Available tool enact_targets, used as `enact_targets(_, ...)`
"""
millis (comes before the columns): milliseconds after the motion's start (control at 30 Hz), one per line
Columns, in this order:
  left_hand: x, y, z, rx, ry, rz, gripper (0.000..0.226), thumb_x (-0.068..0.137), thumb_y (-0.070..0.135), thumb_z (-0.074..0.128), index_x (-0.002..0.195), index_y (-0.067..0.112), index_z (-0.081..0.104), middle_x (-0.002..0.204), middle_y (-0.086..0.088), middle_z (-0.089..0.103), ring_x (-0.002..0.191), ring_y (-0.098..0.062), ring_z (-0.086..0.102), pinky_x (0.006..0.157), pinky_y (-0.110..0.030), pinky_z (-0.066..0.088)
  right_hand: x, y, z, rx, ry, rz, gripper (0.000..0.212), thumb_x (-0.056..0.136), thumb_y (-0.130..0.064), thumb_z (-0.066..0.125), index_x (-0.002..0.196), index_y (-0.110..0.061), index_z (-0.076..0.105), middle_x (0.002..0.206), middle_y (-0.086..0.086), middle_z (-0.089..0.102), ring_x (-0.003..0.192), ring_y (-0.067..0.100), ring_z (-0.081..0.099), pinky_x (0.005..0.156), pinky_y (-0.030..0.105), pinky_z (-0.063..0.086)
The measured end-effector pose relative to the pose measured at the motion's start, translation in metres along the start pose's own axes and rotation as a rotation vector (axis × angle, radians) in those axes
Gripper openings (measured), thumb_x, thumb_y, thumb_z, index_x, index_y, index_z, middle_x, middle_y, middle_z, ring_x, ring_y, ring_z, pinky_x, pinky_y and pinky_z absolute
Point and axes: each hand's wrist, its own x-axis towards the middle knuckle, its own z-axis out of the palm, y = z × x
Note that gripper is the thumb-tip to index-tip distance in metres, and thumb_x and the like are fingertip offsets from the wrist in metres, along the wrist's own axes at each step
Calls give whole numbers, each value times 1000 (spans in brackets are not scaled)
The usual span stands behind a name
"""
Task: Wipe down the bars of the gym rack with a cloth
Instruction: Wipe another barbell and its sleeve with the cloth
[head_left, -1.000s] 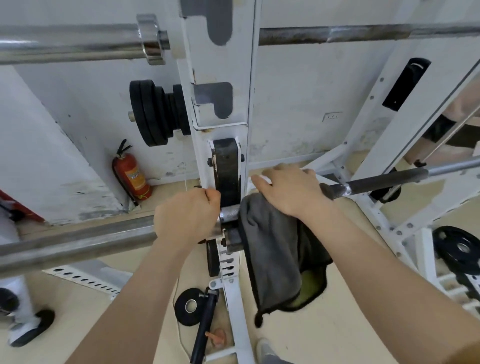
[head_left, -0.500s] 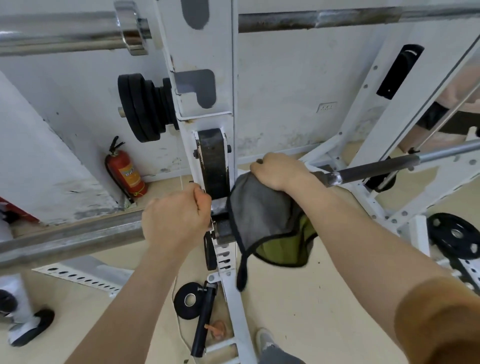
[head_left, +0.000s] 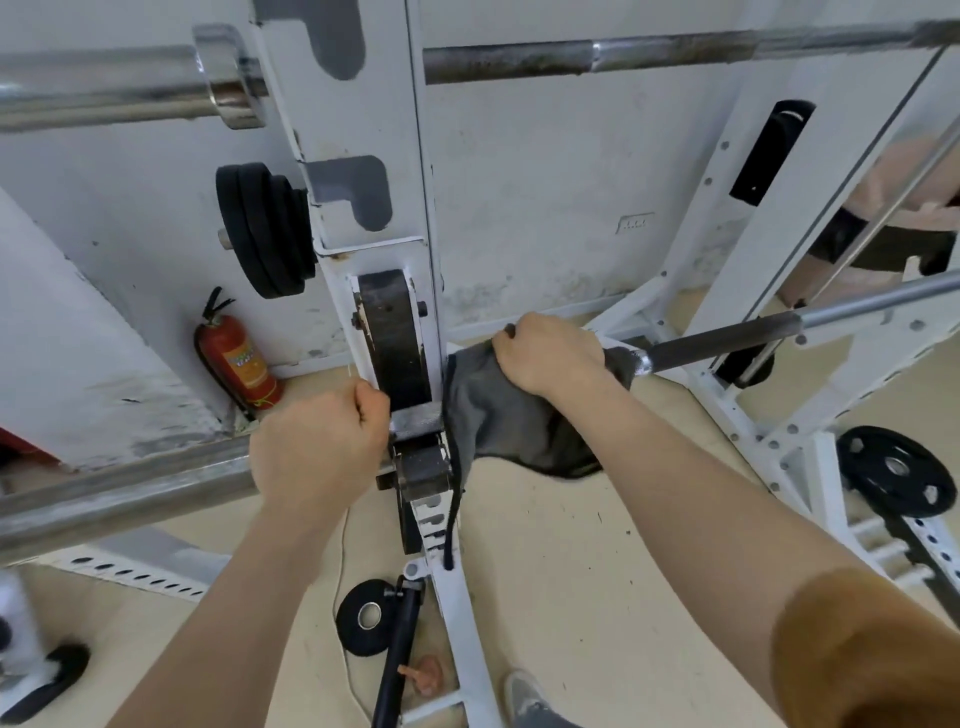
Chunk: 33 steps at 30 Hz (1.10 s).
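Observation:
A steel barbell (head_left: 727, 343) lies across the white rack upright (head_left: 363, 171) at waist height. Its thick sleeve (head_left: 119, 493) sticks out to the left. My left hand (head_left: 319, 449) is closed around the sleeve right beside the upright. My right hand (head_left: 548, 356) presses a grey cloth (head_left: 498, 421) with a black edge around the bar just right of the upright; the cloth hangs below my wrist. A second, rusty barbell (head_left: 571, 60) rests higher on the rack.
Black weight plates (head_left: 265, 228) hang on a peg left of the upright, above a red fire extinguisher (head_left: 236, 364). A small plate (head_left: 366, 616) and black handle lie on the floor by the rack foot. Another plate (head_left: 896, 470) leans at right. A person stands at far right.
My right hand has slid the cloth left along the bar toward the upright, and the hanging cloth has bunched up. My left hand keeps its grip on the sleeve.

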Motion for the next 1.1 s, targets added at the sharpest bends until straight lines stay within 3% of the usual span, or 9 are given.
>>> enact_targets(100,0,1,-2,-11,0,-26,52,90,38,21,58,13,54,45,2,40,44,-18,32,44,-21,16,-46,21,20,-86,293,-204,46,100,-44,27,109,-22,67,110,2,68,109,24,59,91,38,37)
enact_targets(233,1,0,-2,-13,-14,-3,51,90,38,19,60,14,53,45,1,43,45,-21,40,44,-22,22,-83,50,30,2,321,-287,46,99,-48,28,135,-34,53,142,-16,49,138,11,34,114,38,18)
enact_targets(333,0,-1,0,-24,-20,2,55,90,41,17,57,13,51,45,0,46,43,-19,43,44,-23,27,-45,44,16,-126,298,-185,49,98,-51,25,87,-28,67,104,-7,67,114,17,55,102,41,27)
enact_targets(433,1,-2,1,-37,-17,0,54,91,40,18,56,13,49,45,0,47,42,-18,43,45,-23,35,-19,40,5,-203,245,-142,56,97,-50,27,52,-21,42,61,-1,54,79,26,59,86,41,36)
enact_targets(533,1,-3,4,-49,2,-4,49,92,38,22,58,15,49,47,1,47,44,-19,43,45,-25,35,-29,42,11,-154,320,-110,56,98,-50,24,59,-23,52,65,-2,60,78,23,60,94,42,36)
enact_targets(600,-1,-1,2,-65,46,50,44,91,35,23,58,16,45,45,2,42,40,-17,36,43,-22,25,-50,41,29,-91,420,-91,52,99,-50,21,88,-27,66,95,-5,67,104,20,57,107,46,28)
enact_targets(700,-4,-1,-1,-81,93,106,39,90,32,26,60,19,47,41,3,33,36,-13,23,43,-18,15,-85,18,57,13,458,-195,47,97,-50,26,131,-32,53,135,-9,53,138,24,32,114,54,18)
enact_targets(933,-6,-3,0,-119,13,109,37,94,32,26,73,19,55,50,3,45,47,-18,42,51,-30,32,-52,33,39,-143,414,-312,49,95,-56,23,110,-32,63,100,-7,64,108,20,53,97,44,28)
enact_targets(1100,-40,32,-24,-41,189,157,25,84,18,51,99,11,69,97,-10,67,92,-31,54,69,-43,46,-20,118,-1,-173,487,-15,61,98,-49,14,92,-23,68,84,0,68,95,25,57,96,42,30)
